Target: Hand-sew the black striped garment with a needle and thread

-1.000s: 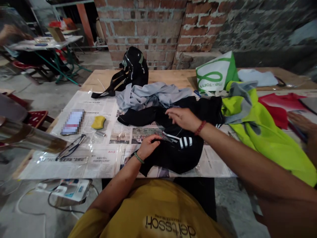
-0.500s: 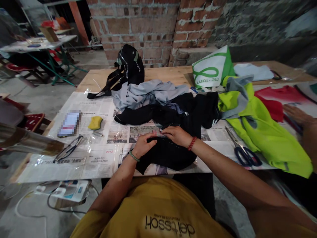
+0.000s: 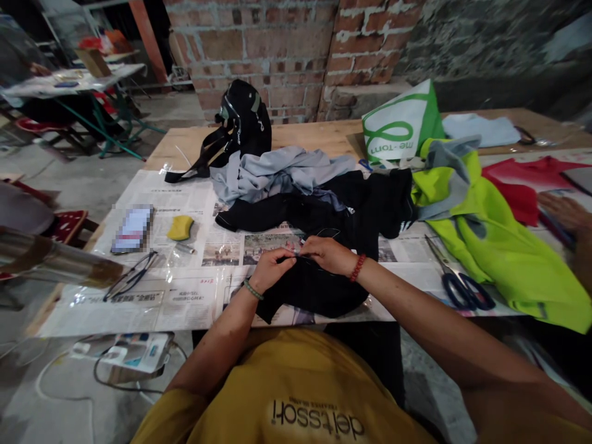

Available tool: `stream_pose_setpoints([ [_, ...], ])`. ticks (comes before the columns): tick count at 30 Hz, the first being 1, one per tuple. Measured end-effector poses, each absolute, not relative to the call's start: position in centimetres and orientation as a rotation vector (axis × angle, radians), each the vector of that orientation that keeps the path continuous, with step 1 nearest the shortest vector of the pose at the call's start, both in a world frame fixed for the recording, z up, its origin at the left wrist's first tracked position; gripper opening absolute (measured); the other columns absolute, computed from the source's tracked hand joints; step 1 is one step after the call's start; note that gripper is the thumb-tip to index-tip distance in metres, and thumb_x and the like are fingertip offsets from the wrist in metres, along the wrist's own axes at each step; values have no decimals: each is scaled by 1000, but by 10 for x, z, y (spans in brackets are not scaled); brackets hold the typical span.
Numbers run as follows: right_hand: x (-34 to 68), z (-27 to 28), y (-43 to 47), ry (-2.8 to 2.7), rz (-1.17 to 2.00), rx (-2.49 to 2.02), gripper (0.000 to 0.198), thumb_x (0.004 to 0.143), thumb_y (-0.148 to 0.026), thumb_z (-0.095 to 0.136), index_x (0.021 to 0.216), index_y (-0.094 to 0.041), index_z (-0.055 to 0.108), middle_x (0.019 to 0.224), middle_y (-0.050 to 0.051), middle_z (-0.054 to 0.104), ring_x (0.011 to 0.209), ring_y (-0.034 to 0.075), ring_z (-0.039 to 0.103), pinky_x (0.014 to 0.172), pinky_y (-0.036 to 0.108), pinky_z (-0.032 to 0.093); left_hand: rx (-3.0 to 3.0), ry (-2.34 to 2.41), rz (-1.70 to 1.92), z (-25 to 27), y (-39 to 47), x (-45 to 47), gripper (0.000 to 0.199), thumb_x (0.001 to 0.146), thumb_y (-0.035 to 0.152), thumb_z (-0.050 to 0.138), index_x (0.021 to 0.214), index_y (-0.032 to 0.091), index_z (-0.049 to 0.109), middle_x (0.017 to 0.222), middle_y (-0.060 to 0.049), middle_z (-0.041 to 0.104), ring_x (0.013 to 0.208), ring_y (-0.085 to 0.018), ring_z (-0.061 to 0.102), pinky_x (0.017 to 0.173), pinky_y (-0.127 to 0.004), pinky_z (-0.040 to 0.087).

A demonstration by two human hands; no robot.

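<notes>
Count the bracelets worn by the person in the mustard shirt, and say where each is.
2: a green bracelet just behind the left hand, and a red bracelet just behind the right hand. Both wrists show, so none seems hidden there.

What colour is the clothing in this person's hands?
The clothing is black; it shows best in the head view.

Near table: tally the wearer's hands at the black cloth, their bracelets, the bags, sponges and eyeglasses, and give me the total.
Hands at the black cloth: 2, left hand and right hand
Bracelets: 2, green bracelet and red bracelet
Bags: 2, black bag and green-and-white bag
Yellow sponge: 1
Eyeglasses: 1 pair
Total: 8
</notes>
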State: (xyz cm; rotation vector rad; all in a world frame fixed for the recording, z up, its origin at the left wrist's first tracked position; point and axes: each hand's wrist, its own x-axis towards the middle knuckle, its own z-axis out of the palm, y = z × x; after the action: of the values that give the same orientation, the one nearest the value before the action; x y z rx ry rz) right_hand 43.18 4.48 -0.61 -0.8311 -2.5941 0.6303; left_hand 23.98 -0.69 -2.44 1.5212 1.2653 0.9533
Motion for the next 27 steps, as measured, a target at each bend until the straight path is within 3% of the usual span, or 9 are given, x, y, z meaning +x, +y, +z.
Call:
stream_pose_setpoints([
  [16, 431, 8, 45, -2572, 769, -849, 21, 83, -13, 49, 88, -19, 68, 82, 4, 61, 76, 12, 58, 71, 24, 45, 1578, 1171, 1008, -23, -9, 240, 13, 74, 25, 60, 79, 17, 69, 81, -2, 70, 78, -14, 62, 79, -27, 47],
  [20, 431, 14, 44, -2359, 1047, -990, 19, 79, -15, 51, 85, -18, 68, 80, 3, 63, 73, 11, 59, 70, 24, 46, 1613, 1152, 1008, -19, -11, 239, 12, 75, 25, 60, 78, 17, 69, 81, -3, 69, 77, -14, 62, 78, -26, 48],
  [27, 418, 25, 35, -1701, 1671, -1182, 13, 71, -25, 60, 79, -15, 66, 55, -3, 61, 53, 9, 57, 52, 20, 44, 1707, 1114, 1036, -16, -14, 239, 14, 77, 26, 59, 80, 17, 69, 81, -4, 69, 75, -14, 62, 76, -27, 48],
])
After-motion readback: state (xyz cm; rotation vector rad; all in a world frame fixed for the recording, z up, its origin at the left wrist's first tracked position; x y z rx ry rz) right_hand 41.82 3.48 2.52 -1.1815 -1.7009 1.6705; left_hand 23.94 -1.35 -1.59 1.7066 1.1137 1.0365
